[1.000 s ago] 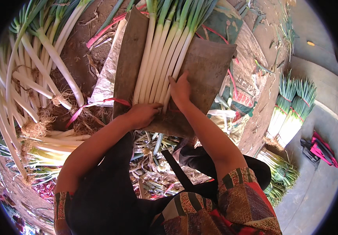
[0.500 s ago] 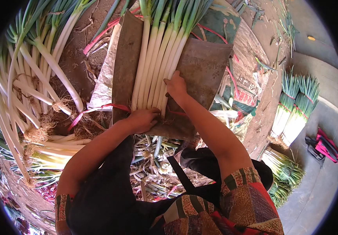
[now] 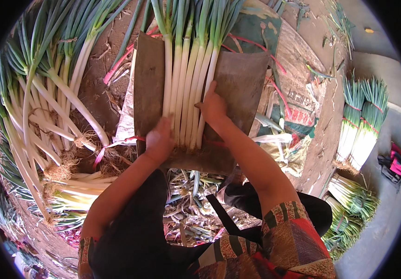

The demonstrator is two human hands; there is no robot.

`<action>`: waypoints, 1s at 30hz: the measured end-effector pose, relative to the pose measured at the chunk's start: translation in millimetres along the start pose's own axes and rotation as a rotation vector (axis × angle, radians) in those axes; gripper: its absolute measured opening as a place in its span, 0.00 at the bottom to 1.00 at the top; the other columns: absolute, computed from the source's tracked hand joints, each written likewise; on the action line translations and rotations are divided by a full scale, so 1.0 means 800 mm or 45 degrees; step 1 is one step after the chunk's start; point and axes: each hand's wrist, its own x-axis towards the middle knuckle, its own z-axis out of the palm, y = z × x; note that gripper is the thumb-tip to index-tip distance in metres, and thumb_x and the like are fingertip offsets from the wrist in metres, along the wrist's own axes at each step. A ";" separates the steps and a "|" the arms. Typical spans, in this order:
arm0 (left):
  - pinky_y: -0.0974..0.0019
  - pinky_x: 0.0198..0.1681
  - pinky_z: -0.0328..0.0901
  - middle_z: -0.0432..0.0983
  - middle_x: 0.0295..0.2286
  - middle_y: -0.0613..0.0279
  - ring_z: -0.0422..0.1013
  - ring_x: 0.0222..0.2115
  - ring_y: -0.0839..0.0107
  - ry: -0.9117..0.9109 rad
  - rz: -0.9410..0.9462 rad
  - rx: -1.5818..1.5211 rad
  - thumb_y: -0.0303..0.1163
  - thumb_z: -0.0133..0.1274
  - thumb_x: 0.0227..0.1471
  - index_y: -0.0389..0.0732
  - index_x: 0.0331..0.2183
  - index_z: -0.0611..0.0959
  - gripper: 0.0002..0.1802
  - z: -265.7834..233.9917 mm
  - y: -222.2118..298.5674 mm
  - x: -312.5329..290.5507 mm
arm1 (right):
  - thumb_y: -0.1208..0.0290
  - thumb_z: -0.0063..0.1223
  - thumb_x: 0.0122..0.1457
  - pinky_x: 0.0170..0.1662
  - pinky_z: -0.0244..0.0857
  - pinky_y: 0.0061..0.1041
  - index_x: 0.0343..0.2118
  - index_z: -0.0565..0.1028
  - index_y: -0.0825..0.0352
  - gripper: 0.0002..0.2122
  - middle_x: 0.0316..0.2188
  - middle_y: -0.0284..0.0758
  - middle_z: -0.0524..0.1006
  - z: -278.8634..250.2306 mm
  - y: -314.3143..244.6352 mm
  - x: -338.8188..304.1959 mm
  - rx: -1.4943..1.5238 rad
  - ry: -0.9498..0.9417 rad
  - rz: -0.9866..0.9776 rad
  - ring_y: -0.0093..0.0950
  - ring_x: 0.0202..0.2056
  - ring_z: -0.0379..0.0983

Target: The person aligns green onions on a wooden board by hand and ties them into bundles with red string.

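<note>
A row of long green onions (image 3: 189,93) lies on a bent, dark brown sheet (image 3: 242,76), with green leaves at the far end and white stalks and roots toward me. My left hand (image 3: 160,138) presses its fingers, held straight, along the left side of the white stalks near the roots. On the right side, my right hand (image 3: 213,108) grips the stalks. Its index finger points up along the outermost stalk and its thumb reaches over the front. Pink tie strips (image 3: 128,139) pass under the stalks, partly hidden.
Loose green onions (image 3: 63,100) with hairy roots are heaped at left. Printed sacking (image 3: 300,86) lies under the brown sheet. Tied bunches (image 3: 361,118) stand at right, with further bunches (image 3: 351,197) nearer. Peeled scraps (image 3: 191,186) cover the ground between my legs.
My left hand has moved from across the root ends to the left side of the stalks. My right hand remains at the right side. The stalks look more upright and gathered.
</note>
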 end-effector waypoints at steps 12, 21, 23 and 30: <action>0.55 0.47 0.62 0.63 0.49 0.42 0.65 0.45 0.46 -0.196 0.105 -0.240 0.26 0.48 0.47 0.38 0.56 0.56 0.35 0.000 -0.042 0.024 | 0.63 0.59 0.48 0.36 0.69 0.36 0.57 0.50 0.76 0.39 0.29 0.48 0.75 0.027 -0.008 0.015 0.100 -0.059 0.029 0.44 0.31 0.74; 0.62 0.37 0.67 0.70 0.36 0.53 0.71 0.34 0.55 0.303 0.102 -0.585 0.24 0.50 0.46 0.37 0.39 0.75 0.14 -0.089 -0.008 -0.068 | 0.58 0.57 0.49 0.45 0.63 0.42 0.55 0.52 0.72 0.36 0.40 0.58 0.72 0.010 0.024 0.001 0.033 -0.060 -0.082 0.52 0.43 0.69; 0.64 0.34 0.67 0.71 0.33 0.55 0.71 0.31 0.59 0.541 0.029 -0.558 0.20 0.50 0.46 0.36 0.37 0.76 0.12 -0.117 -0.013 -0.132 | 0.57 0.56 0.49 0.45 0.63 0.40 0.53 0.58 0.73 0.33 0.40 0.55 0.73 -0.006 0.041 0.019 0.009 0.083 -0.243 0.50 0.42 0.70; 0.70 0.27 0.67 0.75 0.23 0.61 0.73 0.26 0.73 1.035 -1.011 -0.520 0.16 0.50 0.42 0.38 0.29 0.76 0.08 -0.087 -0.102 -0.417 | 0.70 0.50 0.55 0.32 0.64 0.24 0.41 0.72 0.72 0.13 0.31 0.36 0.74 -0.122 -0.057 -0.037 0.497 0.326 -0.383 0.26 0.28 0.70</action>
